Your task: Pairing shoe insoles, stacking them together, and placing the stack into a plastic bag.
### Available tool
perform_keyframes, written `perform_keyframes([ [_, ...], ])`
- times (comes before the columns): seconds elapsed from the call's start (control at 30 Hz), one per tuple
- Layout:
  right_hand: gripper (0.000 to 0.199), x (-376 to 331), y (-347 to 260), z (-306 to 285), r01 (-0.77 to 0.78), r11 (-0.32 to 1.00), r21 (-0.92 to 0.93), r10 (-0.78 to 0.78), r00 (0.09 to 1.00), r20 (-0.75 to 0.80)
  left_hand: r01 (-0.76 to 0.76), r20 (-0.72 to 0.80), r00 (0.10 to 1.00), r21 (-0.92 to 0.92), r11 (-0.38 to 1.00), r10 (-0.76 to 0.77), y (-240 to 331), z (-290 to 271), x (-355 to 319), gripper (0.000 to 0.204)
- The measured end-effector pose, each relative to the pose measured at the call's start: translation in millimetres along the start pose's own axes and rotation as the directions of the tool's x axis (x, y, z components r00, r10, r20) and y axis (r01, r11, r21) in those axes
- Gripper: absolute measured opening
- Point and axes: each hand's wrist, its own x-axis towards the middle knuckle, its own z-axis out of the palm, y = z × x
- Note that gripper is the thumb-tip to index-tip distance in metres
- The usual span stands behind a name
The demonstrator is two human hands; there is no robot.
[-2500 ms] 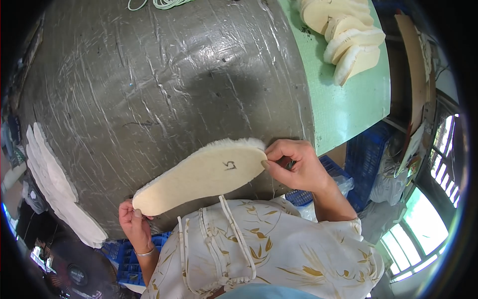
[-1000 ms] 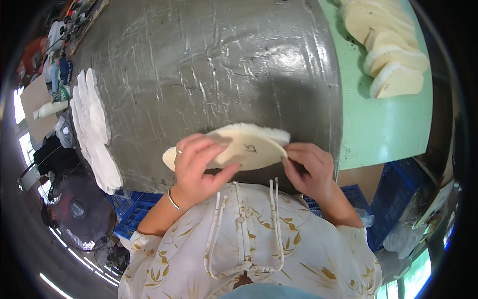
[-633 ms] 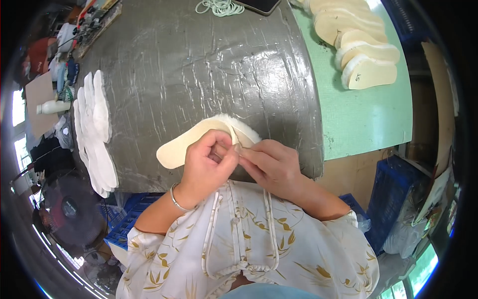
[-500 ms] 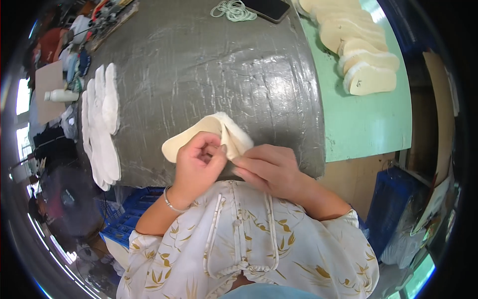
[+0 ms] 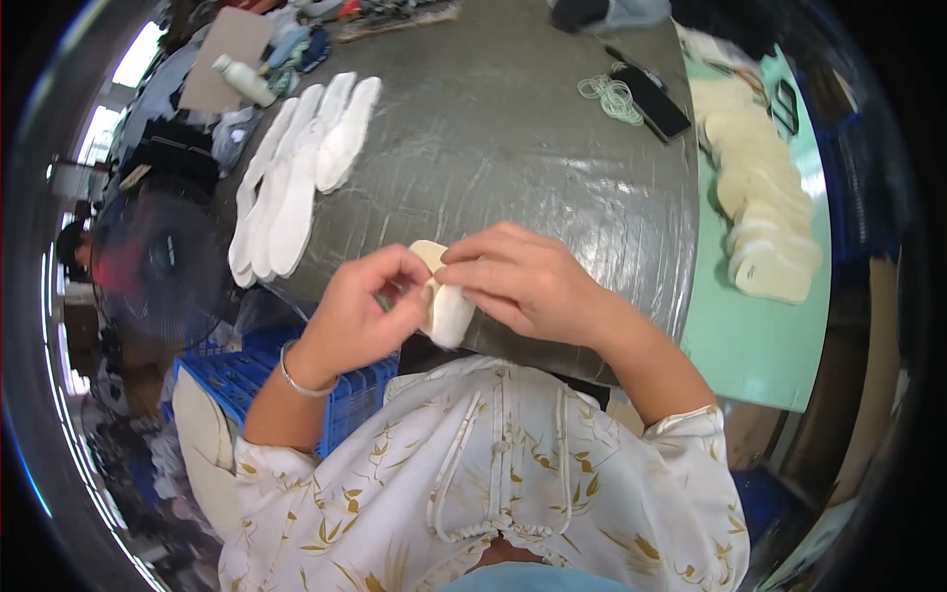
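Between my two hands, at the near edge of the table, is a cream insole (image 5: 453,314) with white fleece on one side. My left hand (image 5: 363,311) pinches its left edge with thumb and fingers. From the right, my right hand (image 5: 528,281) grips the upper part, its fingers lying across the insole and hiding much of it. The insole's rounded far end shows pale cream above my fingertips, while the fleecy near end hangs toward me. Several white fleece insoles (image 5: 294,212) lie side by side at the table's left.
A row of overlapping cream insoles (image 5: 774,276) lies on the green board (image 5: 755,345) at right. Rubber bands (image 5: 612,99) and a black phone (image 5: 651,104) rest on the grey table (image 5: 464,128). A white bottle (image 5: 245,81), a fan (image 5: 163,252) and a blue crate (image 5: 345,405) are at left.
The insole has turned from lying crosswise to pointing toward me, its fleecy end now nearest. My right hand has moved over its upper part. The view has shifted, moving the surroundings in the picture.
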Motion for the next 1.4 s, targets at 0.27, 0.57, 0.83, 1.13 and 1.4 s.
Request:
perform_keyframes([
  [0.27, 0.017, 51.0, 1.9, 19.0, 0.125, 0.990, -0.072, -0.132, 0.985, -0.109, 0.180, -0.025, 0.982, -0.158, 0.971, -0.186, 1.8, -49.9, 9.0, 0.010],
  [0.57, 0.016, 64.3, -6.0, 23.1, 0.002, 0.997, -0.073, -0.017, 0.979, -0.202, 0.034, -0.062, 0.996, -0.363, 0.931, -0.060, -9.6, -52.3, 12.1, 0.020],
  [0.83, 0.019, 75.6, -21.1, 21.7, 0.436, 0.793, -0.426, -0.441, 0.893, 0.093, 0.040, -0.144, 0.979, -0.545, 0.837, -0.141, -24.0, -68.2, 38.4, 0.022],
  [1.13, 0.021, 36.8, -15.6, 19.1, 0.405, 0.785, -0.469, -0.344, 0.914, 0.214, 0.046, -0.249, 0.954, -0.421, 0.906, -0.165, -46.0, -38.8, 96.6, 0.016],
  [1.4, 0.010, -12.0, -50.2, 55.0, 0.268, 0.959, 0.088, -0.282, 0.911, 0.302, -0.017, -0.442, 0.870, -0.467, 0.884, -0.218, -88.5, -113.4, 141.6, 0.020],
])
